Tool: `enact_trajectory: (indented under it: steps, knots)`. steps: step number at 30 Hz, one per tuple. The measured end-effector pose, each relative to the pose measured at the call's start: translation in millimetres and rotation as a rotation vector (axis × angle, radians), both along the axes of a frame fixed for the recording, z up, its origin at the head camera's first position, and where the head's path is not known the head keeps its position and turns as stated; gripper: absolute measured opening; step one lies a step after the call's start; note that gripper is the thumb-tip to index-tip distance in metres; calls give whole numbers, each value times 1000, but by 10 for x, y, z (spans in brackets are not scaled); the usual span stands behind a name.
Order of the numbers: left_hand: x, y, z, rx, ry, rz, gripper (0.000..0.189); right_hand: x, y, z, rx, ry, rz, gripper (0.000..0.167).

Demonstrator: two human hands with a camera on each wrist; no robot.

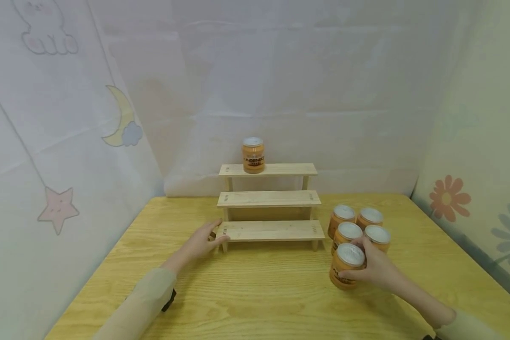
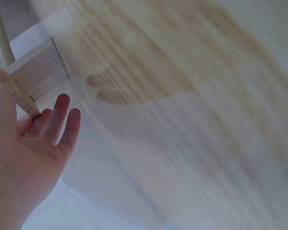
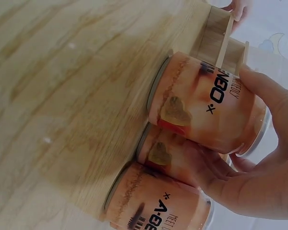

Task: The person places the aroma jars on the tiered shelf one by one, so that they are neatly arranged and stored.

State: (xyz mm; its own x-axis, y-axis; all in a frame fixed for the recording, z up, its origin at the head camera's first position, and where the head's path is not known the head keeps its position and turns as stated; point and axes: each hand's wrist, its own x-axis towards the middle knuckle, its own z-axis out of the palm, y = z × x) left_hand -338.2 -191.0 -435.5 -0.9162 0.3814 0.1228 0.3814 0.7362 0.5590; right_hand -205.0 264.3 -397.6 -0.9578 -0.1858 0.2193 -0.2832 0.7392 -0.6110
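Observation:
My right hand (image 1: 378,267) grips the nearest orange can (image 1: 343,269), which has a silver lid and dark lettering. In the right wrist view, the thumb lies on one side of this can (image 3: 206,103) and the fingers on the other. Several matching cans (image 1: 344,213) stand close behind it. At the left end of the lowest step of a three-step wooden shelf (image 1: 272,231), my left hand (image 1: 201,242) holds the board's end between thumb and fingers. The left wrist view shows the outer fingers (image 2: 69,127) extended off the wood. One can (image 1: 253,158) stands on the top step.
The shelf stands on a wood-grain table (image 1: 255,302) near its back edge. Behind it hangs a pale cloth (image 1: 323,94), and printed cloths with a moon, a star and flowers line the left and right sides.

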Motion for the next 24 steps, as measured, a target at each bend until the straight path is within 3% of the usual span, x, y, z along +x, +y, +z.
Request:
enact_trajectory:
  steps: [3, 11, 18, 24]
  knots:
    - [13, 3, 15, 8, -8, 3, 81, 19, 0, 14, 16, 31, 4, 81]
    - [26, -18, 21, 22, -26, 5, 81, 50, 57, 144, -1, -26, 51, 79]
    - [37, -31, 40, 24, -17, -1, 79, -28, 67, 464, -66, 14, 54, 76]
    - [45, -10, 22, 26, -21, -6, 79, -145, 44, 783, -88, -43, 30, 74]
